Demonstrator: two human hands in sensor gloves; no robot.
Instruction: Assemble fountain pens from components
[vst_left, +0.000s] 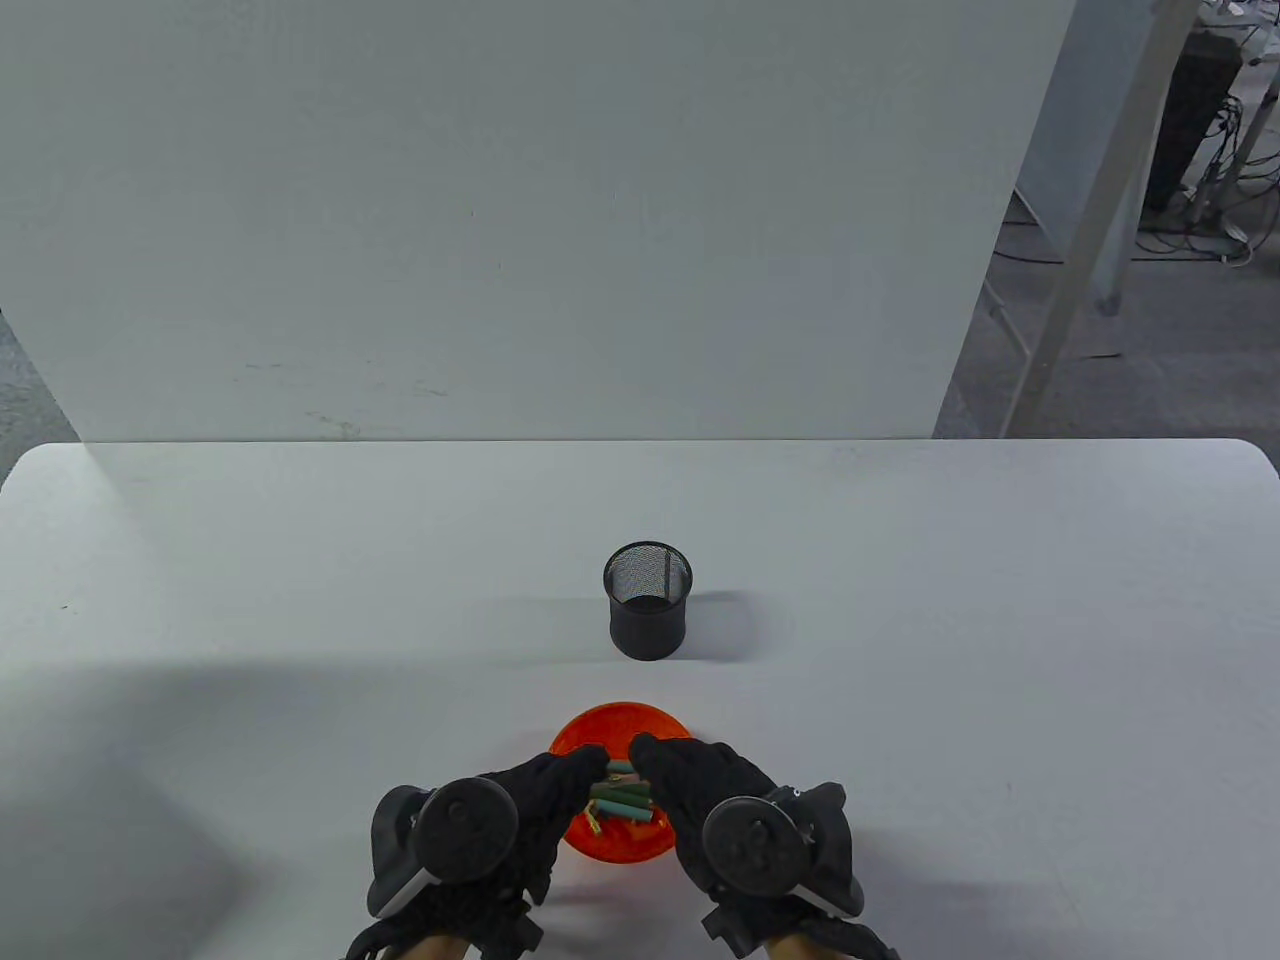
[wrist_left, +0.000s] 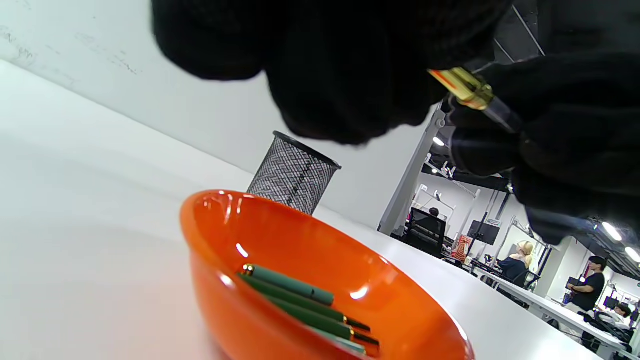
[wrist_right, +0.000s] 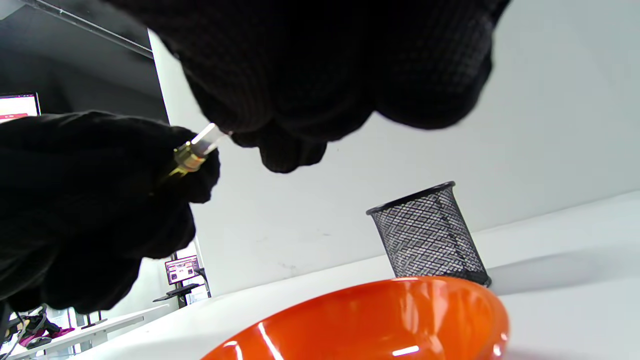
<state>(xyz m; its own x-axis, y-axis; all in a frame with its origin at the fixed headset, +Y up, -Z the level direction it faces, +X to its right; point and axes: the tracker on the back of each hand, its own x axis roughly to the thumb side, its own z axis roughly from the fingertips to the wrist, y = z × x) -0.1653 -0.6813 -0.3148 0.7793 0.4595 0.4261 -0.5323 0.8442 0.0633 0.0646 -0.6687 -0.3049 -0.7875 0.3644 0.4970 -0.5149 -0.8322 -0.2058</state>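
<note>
Both gloved hands hover over the orange bowl (vst_left: 620, 714) at the table's near edge, fingertips almost meeting. My left hand (vst_left: 585, 770) pinches a gold-coloured pen section (wrist_left: 462, 89). A clear cartridge (wrist_left: 500, 116) sticks out of that section, and my right hand (vst_left: 655, 762) pinches its other end. The right wrist view shows the same joint: the gold section (wrist_right: 186, 158) in the left fingers, the clear cartridge (wrist_right: 209, 136) running into the right fingers (wrist_right: 280, 150). Several green pen barrels (wrist_left: 300, 300) with gold tips lie in the bowl (wrist_left: 220, 280).
A black mesh pen cup (vst_left: 648, 600) stands upright a short way behind the bowl. A pale wall panel (vst_left: 500, 220) rises along the table's far edge. Bare white tabletop (vst_left: 250, 620) lies to the left and right of the bowl.
</note>
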